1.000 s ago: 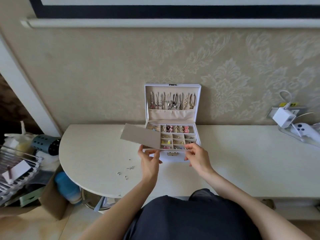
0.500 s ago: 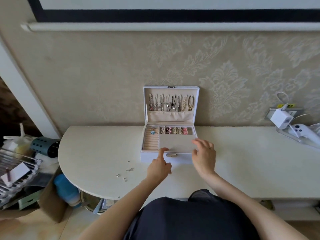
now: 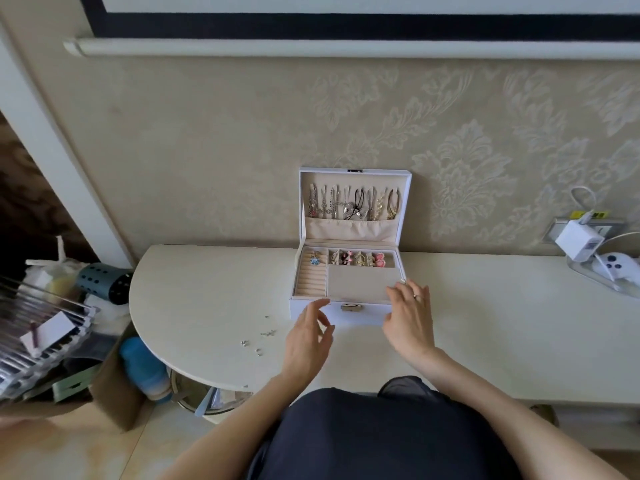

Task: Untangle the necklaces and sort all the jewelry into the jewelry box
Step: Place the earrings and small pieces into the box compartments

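- My left hand hangs just in front of the jewelry box. The fingers are loose and a little curved, and they hold nothing.
- My right hand is spread open, with the fingertips at the front right corner of the box, by the flat cover. I cannot tell if they touch it. I see nothing held in them.
- The box stands open on the table against the wall, with its lid upright.
- Done, as I judge: the necklaces hang side by side inside the lid, not in a knot. The back row of compartments holds coloured pieces.
- Left to do: some small silver pieces lie on the table, left of the box and near my left hand. They are too small to name.
- The ring slots look mostly empty, so I think only this last sorting remains.
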`<action>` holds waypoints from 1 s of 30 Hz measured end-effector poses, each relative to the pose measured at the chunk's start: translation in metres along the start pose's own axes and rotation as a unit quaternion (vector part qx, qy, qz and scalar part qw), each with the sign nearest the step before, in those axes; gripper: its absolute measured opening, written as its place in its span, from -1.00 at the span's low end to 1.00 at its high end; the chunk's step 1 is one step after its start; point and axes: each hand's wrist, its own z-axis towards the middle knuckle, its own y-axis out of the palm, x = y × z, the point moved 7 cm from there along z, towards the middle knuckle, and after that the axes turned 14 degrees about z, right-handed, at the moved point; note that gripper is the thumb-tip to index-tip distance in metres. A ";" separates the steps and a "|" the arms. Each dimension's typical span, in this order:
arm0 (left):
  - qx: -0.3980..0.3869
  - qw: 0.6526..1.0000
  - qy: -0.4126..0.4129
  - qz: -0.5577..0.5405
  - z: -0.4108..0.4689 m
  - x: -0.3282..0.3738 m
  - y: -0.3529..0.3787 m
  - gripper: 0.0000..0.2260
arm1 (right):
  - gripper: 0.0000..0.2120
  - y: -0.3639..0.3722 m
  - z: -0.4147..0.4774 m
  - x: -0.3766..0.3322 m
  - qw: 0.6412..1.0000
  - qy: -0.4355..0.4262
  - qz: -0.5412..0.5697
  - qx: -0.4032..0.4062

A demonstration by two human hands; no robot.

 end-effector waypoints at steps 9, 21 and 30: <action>-0.011 0.976 -0.160 0.147 -0.020 -0.103 -0.009 -0.15 | -0.62 0.006 -0.010 -0.049 0.976 -0.177 0.120 0.043; -0.012 1.000 -0.003 0.013 -0.024 -0.082 0.003 -0.81 | -0.64 0.009 -0.012 -0.043 0.977 -0.137 0.163 -0.018; -0.126 0.979 0.152 -0.042 -0.019 -0.032 0.028 -0.73 | -0.64 0.003 -0.014 -0.041 0.975 -0.129 0.179 -0.011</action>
